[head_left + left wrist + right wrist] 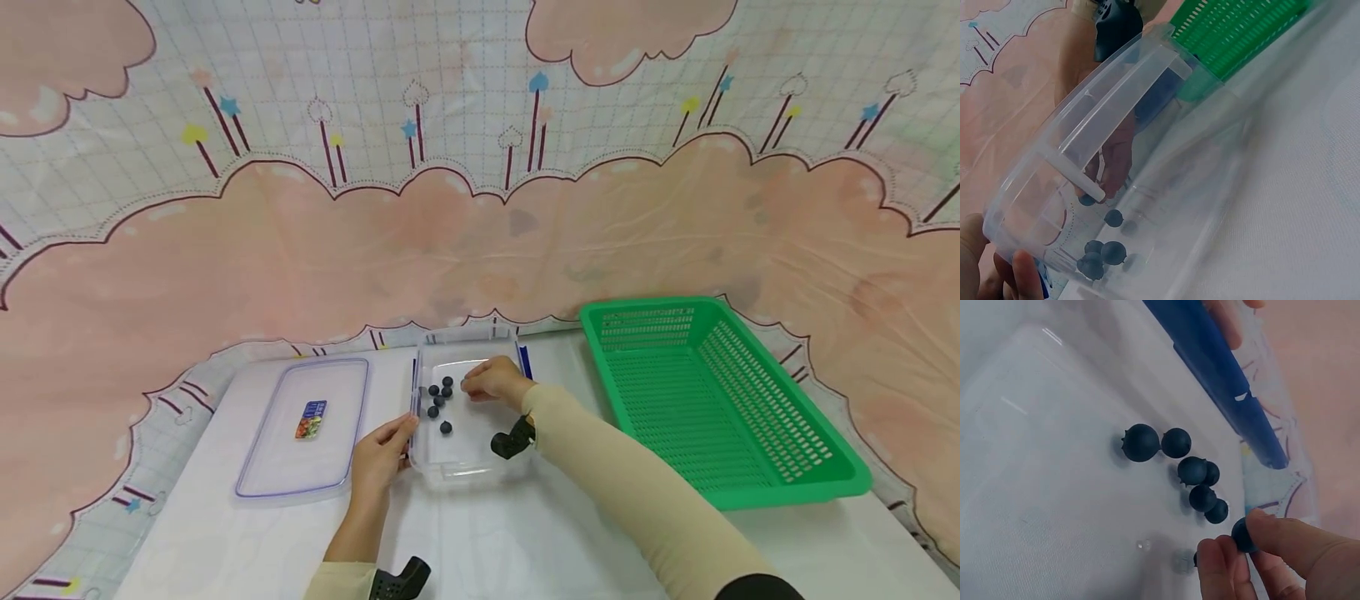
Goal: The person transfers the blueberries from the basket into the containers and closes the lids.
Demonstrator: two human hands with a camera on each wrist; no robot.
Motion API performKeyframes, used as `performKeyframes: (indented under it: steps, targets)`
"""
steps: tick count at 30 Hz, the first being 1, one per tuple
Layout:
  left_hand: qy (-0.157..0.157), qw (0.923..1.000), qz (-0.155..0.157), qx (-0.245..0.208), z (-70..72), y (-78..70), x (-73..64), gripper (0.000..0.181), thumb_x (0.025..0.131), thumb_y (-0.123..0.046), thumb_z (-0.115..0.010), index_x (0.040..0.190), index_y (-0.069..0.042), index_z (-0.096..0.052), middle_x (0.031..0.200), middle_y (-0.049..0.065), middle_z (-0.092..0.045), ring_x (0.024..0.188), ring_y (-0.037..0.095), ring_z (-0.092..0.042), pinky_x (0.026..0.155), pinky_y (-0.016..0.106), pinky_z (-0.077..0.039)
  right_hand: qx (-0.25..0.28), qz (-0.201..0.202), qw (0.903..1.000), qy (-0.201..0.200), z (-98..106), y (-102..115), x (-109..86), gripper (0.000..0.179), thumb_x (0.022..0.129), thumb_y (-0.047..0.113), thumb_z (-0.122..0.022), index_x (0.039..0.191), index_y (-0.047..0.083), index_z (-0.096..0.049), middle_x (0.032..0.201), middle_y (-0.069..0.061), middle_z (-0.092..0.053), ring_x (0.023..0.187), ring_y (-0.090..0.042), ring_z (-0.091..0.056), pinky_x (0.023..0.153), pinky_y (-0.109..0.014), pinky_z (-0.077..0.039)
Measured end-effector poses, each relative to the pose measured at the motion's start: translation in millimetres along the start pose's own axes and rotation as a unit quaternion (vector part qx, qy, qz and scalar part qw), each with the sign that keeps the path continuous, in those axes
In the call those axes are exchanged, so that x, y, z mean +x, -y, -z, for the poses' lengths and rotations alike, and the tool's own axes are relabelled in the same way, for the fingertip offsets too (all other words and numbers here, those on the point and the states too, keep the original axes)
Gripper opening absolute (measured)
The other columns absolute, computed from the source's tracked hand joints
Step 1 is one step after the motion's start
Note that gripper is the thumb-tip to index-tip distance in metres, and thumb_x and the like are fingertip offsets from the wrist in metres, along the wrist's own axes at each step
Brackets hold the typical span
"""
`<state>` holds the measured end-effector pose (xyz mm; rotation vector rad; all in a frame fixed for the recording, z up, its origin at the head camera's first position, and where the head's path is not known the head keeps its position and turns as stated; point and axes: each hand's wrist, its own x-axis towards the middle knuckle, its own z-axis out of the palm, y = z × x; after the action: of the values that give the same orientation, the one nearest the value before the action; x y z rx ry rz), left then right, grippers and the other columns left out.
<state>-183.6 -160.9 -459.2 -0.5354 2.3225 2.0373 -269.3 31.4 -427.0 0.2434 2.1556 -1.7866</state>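
A clear plastic box (480,442) stands on the table with several dark blueberries (446,427) on its floor, mostly toward its left side. My left hand (380,454) grips the box's left wall, thumb on the outer side in the left wrist view. Inside the box, my right hand (495,381) pinches one blueberry (1244,536) between thumb and fingers, just above the floor. A second dark berry is partly hidden behind those fingers. The other berries (1140,442) lie in a loose line beside the wall with the blue clip (1210,369).
Left of the box lies a clear lid (277,467) with a purple rim and a small colourful label (311,419). To the right sits a large green basket (675,408) with perforated walls. A patterned cloth (450,250) hangs behind the white table (480,542).
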Motion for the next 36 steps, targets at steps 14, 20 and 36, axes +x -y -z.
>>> performKeyframes:
  steps: [14, 20, 36]
  targets:
    - [-0.007, 1.0000, 0.000, -0.001, -3.9, -2.5, 0.8, 0.044, 0.087, -0.030, -0.076, 0.122, -0.002, -0.069, 0.074, -0.006, -0.057, 0.069, 0.005, -0.050, 0.053, 0.017, -0.051, -0.034, 0.010, 0.9993, 0.015, 5, -2, 6.2, 0.029, 0.086, -0.003, -0.070, 0.114, -0.010, -0.066, 0.098, -0.015, -0.071, 0.071, -0.011, -0.062, 0.077, -0.026, -0.059]
    - [-0.004, 1.0000, 0.005, 0.001, -6.1, -2.4, 1.5, 0.044, 0.088, -0.030, -0.075, 0.123, -0.003, -0.068, 0.073, -0.006, -0.057, 0.068, 0.005, -0.050, 0.054, 0.018, -0.051, -0.029, 0.016, 0.9992, 0.022, 7, -5, 10.1, 0.029, 0.088, 0.000, -0.069, 0.115, -0.009, -0.066, 0.098, -0.014, -0.070, 0.075, -0.011, -0.062, 0.076, -0.025, -0.059]
    - [-0.005, 0.9998, 0.000, 0.021, -7.8, -2.5, 2.0, 0.044, 0.089, -0.032, -0.074, 0.122, -0.004, -0.069, 0.078, -0.005, -0.059, 0.071, 0.008, -0.051, 0.055, 0.019, -0.052, 0.167, 0.038, 0.9786, 0.113, 18, 0, 9.8, 0.037, 0.099, 0.002, -0.054, 0.132, -0.015, -0.050, 0.123, -0.026, -0.059, 0.087, -0.012, -0.065, 0.084, -0.023, -0.057]
